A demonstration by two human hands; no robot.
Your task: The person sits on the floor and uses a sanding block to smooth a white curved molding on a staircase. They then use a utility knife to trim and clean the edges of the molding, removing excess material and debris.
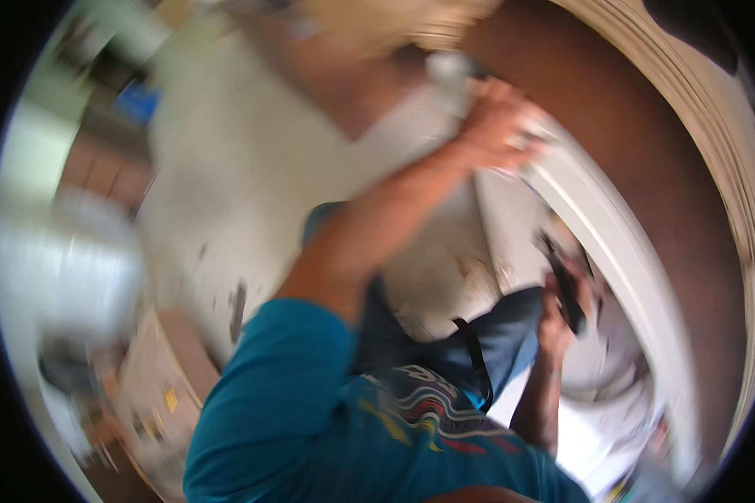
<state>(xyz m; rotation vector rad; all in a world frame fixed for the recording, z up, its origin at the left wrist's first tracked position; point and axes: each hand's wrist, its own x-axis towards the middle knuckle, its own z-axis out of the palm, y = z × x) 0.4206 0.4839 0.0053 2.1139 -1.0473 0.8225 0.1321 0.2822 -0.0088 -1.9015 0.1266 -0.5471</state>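
Observation:
Up ahead, my left hand (pixel 502 130) is closed over the far end of a long white edge strip (pixel 617 222). Motion smears its fingers. This strip borders a dark brown panel (pixel 612 109) and curves down the right side of the view. Lower and closer to my body, my right hand (pixel 554 314) grips a slim black-handled hand tool (pixel 567 289). The tool's narrower end points up and away from me; blur hides its exact kind. It is held beside the strip's inner edge, above my bent knee.
Pale flooring (pixel 226 176) with dark bits spreads to my left. A flat narrow piece (pixel 238 310) lies on it near a cardboard box (pixel 164 377). A brown board (pixel 344 84) is ahead, and a blue object (pixel 138 102) is at far left. Layered pale sheets (pixel 688 92) edge the right side.

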